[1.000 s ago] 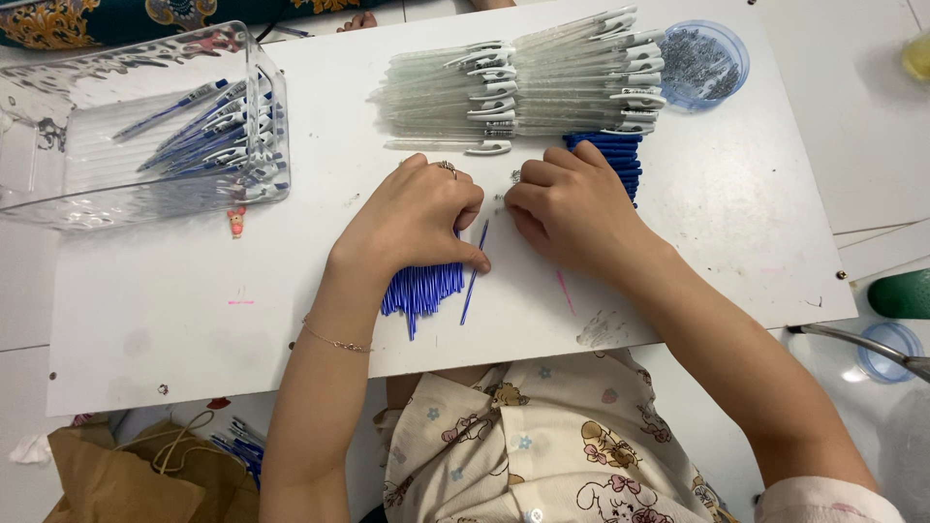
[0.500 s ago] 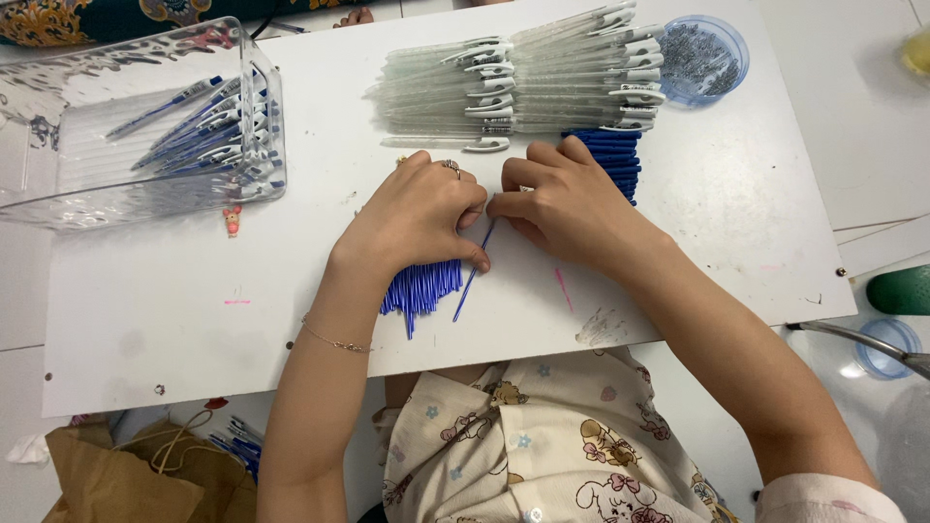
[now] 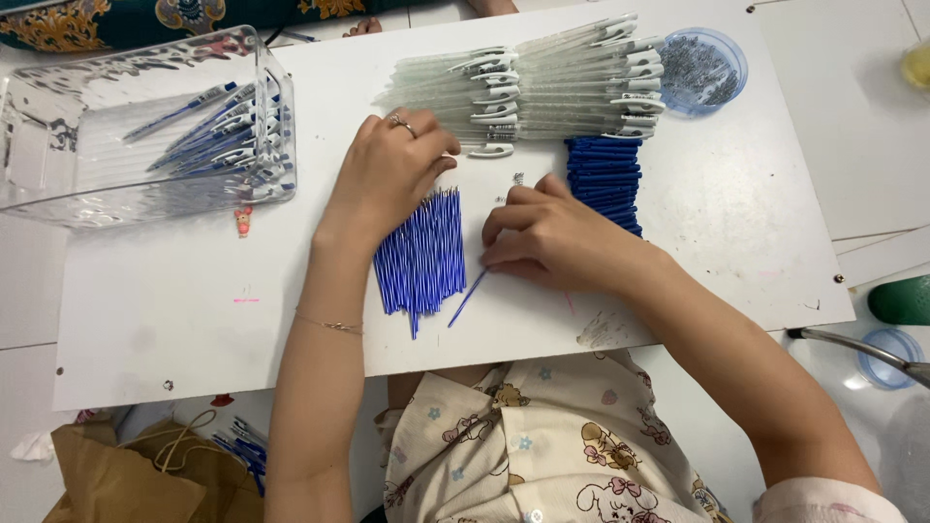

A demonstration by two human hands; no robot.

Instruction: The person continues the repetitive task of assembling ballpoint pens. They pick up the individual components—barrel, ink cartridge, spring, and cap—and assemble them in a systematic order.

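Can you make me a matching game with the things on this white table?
Things:
1. clear pen barrels
2. blue refills
3. round blue dish
4. clear plastic box

Places:
A. far right corner of the board
B. far left
C. between the left hand and the right hand
D. stacked along the far edge

Pairs: 1-D, 2-C, 3-A, 4-B

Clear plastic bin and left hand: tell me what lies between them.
In the head view, only bare white board separates the clear plastic bin from the left hand.
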